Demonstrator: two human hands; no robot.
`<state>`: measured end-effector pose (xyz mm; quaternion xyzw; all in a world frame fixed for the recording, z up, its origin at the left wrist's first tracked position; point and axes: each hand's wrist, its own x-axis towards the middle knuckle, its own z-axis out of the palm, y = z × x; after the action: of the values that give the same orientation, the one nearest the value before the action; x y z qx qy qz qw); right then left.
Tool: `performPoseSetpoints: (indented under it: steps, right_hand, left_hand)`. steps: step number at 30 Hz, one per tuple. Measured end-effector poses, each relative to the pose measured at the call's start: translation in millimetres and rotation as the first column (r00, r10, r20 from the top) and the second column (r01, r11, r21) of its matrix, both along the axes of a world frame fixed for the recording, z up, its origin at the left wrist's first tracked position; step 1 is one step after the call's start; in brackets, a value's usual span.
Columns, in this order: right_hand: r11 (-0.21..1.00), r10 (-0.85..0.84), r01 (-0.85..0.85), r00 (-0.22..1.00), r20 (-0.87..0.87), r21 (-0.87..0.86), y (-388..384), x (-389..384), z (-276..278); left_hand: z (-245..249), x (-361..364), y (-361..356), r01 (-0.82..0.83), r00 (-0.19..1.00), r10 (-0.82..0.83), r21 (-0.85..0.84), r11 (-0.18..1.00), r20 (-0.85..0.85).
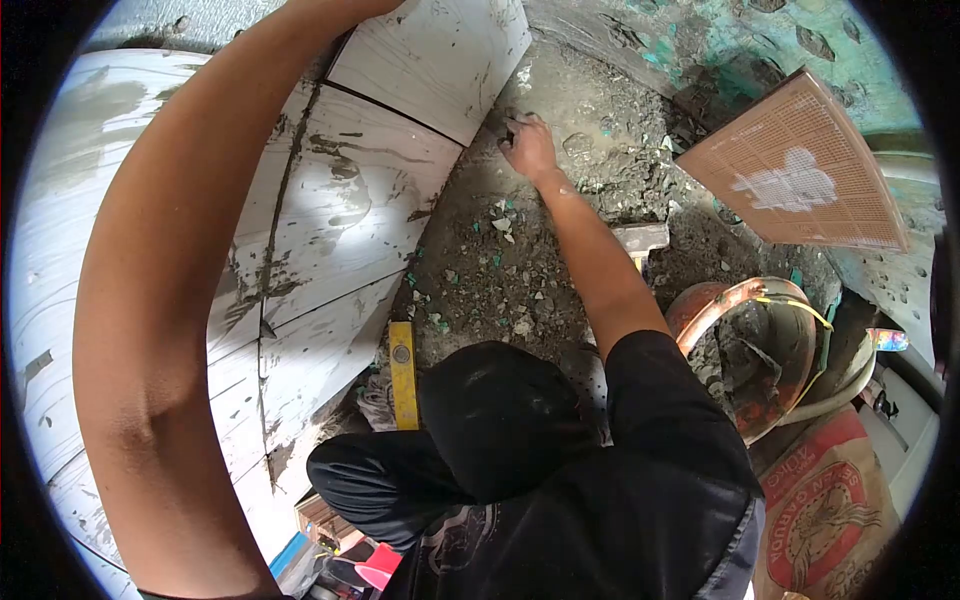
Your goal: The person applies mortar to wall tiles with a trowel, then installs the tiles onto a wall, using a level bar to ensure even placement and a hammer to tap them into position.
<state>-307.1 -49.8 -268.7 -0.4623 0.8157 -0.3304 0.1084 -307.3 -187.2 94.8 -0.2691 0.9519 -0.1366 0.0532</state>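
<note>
My right hand (528,145) reaches down to the rough grey mortar bed (540,85), beside the edge of a white wood-patterned tile (430,60). Its fingers are smeared with grey, slightly bent and apart, and I see nothing held in them. My left arm (160,290) stretches up along the left side to the top edge, where the hand is cut off near the same tile. A dark gap separates that tile from the tile below it (370,190). Grey smears mark several of the tiles.
A brown tile (810,170) stands tilted at right, its gridded back showing. Nearby are an orange bucket (690,300) holding grey mix, a metal-headed tool (640,237) and a paper sack (825,500). A yellow spirit level (403,375) lies by my knee. Rubble (500,290) covers the ground.
</note>
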Motion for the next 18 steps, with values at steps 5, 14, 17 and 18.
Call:
performPoseSetpoints:
  steps: [5,14,17,18]
  right_hand:
    - [0.996,0.059,-0.06,0.998,0.012,0.07,4.0,-0.6,7.5]
    - [0.967,0.219,-0.216,0.976,-0.008,0.133,-0.9,-17.1,-1.9]
    - [0.954,0.257,-0.253,0.966,-0.009,0.159,-2.8,-20.9,-2.6]
    - [0.95,0.27,-0.265,0.963,-0.009,0.167,-2.8,-21.3,-3.1]
  left_hand:
    - [-1.3,2.2,-2.7,0.025,1.0,-0.025,-0.023,0.999,0.001]
    - [3.7,2.5,6.7,0.013,1.0,-0.013,-0.008,1.0,-0.017]
    - [-1.9,3.1,-1.7,0.048,0.998,-0.049,-0.033,0.998,-0.038]
    - [-3.3,2.3,-4.0,0.046,0.998,-0.047,-0.034,0.998,-0.038]
